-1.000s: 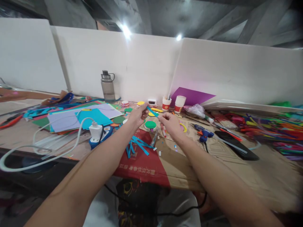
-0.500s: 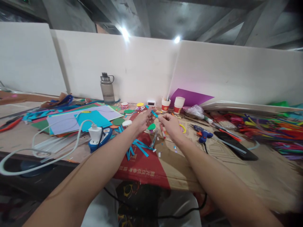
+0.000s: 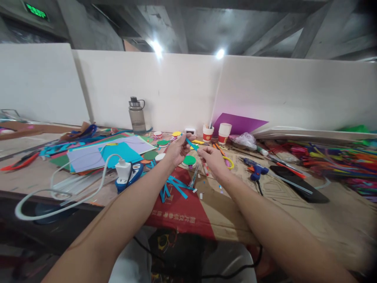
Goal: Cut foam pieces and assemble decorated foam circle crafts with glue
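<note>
A narrow blue paper strip stretches between my two hands above the cardboard. My left hand pinches its far left end. The fingertips of my right hand close on the near right end. Just below the strip lies a round green-topped piece. More blue paper strips are scattered under my left forearm, near a clear slender tool whose kind I cannot make out. A yellow loop handle shows beside my right wrist, its other end hidden.
A blue glue gun and a black phone-like slab lie to the right. Paper cups and a bottle stand behind. On the left are coloured sheets and a power strip with a looping white cable.
The whole view has shifted, so things appear slightly lower and farther right. Both hands keep hold of the blue paper strip in nearly the same pose.
</note>
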### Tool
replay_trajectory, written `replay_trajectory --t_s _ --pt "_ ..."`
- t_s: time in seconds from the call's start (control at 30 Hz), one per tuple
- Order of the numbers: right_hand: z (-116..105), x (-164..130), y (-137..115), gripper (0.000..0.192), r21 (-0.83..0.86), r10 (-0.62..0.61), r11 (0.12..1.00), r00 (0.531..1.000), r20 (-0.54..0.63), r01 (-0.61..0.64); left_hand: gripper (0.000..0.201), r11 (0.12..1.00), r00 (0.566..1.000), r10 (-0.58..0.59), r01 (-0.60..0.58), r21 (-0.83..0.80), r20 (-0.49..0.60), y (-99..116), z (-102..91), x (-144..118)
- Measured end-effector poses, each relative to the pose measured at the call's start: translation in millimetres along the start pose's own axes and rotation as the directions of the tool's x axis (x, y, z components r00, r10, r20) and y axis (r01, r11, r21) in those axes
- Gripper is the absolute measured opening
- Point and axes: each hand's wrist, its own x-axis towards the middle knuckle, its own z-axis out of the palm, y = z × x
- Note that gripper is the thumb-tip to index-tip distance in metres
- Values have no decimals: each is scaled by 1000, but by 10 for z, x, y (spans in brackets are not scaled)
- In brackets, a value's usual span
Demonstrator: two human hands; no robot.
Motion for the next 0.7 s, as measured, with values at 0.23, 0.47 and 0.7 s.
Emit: replay_trajectory --t_s 0.23,0.47,0.7 --pt "22 -15 20 27 -27 -32 999 997 77 34 15 996 996 51 -46 75 -69 21 42 -56" --pt "8 -8 52 27 -47 -48 997 994 98 53 15 994 994 71 -64 90 -80 31 45 -58" --pt "8 5 65 29 -49 -39 998 997 70 42 21 998 999 34 -33 52 -22 24 8 -27"
